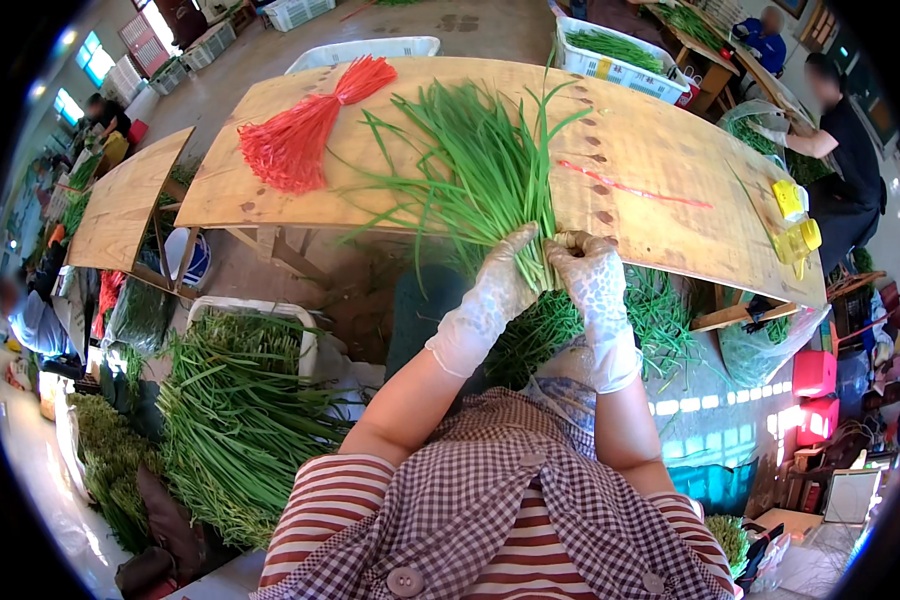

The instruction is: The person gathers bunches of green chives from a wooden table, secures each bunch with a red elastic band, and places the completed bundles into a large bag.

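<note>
Both my hands wear pale, see-through gloves and meet at the near edge of the wooden table. A bunch of garlic chives (485, 165) lies on the tabletop with its long green leaves fanned away from me. My left hand (507, 272) is closed round the pale stem ends from the left. Against the same stems, from the right, my right hand (588, 272) is closed with bent fingers. A single red plastic strip (635, 186) lies on the table to the right of the bunch. Further left rests a tied bundle of red plastic strips (305, 130).
The wooden table (670, 150) spans the space before me. A white crate (305, 345) heaped with chives stands at my left. Loose green trimmings (660, 320) lie below the table edge. Yellow-capped bottles (796, 240) stand at the table's right end. A person (845, 150) works beyond it.
</note>
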A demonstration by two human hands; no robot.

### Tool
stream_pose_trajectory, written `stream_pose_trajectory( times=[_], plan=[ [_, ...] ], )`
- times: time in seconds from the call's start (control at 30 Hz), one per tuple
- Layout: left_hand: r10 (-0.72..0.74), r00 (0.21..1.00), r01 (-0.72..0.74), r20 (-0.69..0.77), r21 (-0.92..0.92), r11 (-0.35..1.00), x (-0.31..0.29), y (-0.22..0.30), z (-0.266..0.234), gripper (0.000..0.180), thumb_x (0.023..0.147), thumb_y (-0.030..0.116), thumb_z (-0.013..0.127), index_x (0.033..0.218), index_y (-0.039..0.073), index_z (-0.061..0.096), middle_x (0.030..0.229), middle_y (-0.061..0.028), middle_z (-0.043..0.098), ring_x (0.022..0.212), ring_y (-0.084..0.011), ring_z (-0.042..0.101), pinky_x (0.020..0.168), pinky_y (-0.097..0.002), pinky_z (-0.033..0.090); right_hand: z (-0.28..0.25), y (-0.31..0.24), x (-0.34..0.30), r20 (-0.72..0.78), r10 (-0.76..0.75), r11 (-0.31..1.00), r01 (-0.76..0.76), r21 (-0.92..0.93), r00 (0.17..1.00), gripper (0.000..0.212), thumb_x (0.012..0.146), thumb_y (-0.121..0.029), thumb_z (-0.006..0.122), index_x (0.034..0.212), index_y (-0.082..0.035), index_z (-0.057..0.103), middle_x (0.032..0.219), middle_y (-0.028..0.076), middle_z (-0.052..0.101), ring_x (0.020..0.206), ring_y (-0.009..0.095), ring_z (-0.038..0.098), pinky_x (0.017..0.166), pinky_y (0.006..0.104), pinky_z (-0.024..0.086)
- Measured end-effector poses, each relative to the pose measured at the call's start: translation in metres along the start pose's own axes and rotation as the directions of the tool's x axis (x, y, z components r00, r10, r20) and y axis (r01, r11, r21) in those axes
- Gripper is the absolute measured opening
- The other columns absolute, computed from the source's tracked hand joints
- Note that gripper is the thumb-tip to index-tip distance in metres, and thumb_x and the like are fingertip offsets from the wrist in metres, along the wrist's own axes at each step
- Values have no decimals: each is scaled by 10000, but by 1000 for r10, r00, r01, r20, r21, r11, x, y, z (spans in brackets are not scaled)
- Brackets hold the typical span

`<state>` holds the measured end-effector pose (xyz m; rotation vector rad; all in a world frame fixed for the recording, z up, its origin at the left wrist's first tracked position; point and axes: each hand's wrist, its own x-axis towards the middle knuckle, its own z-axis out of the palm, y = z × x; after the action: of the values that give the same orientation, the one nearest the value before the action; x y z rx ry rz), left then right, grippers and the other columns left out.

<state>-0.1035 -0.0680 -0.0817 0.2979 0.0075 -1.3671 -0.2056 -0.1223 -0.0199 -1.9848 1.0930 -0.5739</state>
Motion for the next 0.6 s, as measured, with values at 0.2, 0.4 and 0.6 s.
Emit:
stream_pose_trajectory(
  times=[0.2, 0.4, 0.6],
  plan=[
    [71, 997, -63, -35, 181, 981, 4, -2, 4, 258, 867, 167, 503, 1088, 34, 486, 986, -107, 589, 915, -235, 573, 842, -400, 457, 10, 4, -2, -200, -248, 968, 234, -90, 948, 229, 747, -235, 640, 875, -45, 657, 691, 137, 634, 650, 269, 629, 618, 337, 489],
    [52, 999, -52, -1, 13, 999, -9, -6, 27, 238, 874, 184, 486, 1015, -1, 534, 890, -97, 611, 800, -207, 610, 749, -346, 522, 20, 15, -11, -652, -515, 738, 675, -7, 556, 291, 854, -169, 529, 1093, -2, 537, 1083, 162, 541, 973, 286, 525, 859, 360, 417],
    [41, 997, -33, -69, 119, 992, -10, -10, 16, 327, 833, 66, 465, 1157, 20, 464, 1058, -125, 560, 936, -216, 559, 891, -315, 433, 30, 1, 2, -368, -275, 868, 394, 301, 888, 497, 808, -200, 620, 1189, 58, 434, 1079, 203, 529, 1055, 275, 493, 907, 373, 393]
  ],
)
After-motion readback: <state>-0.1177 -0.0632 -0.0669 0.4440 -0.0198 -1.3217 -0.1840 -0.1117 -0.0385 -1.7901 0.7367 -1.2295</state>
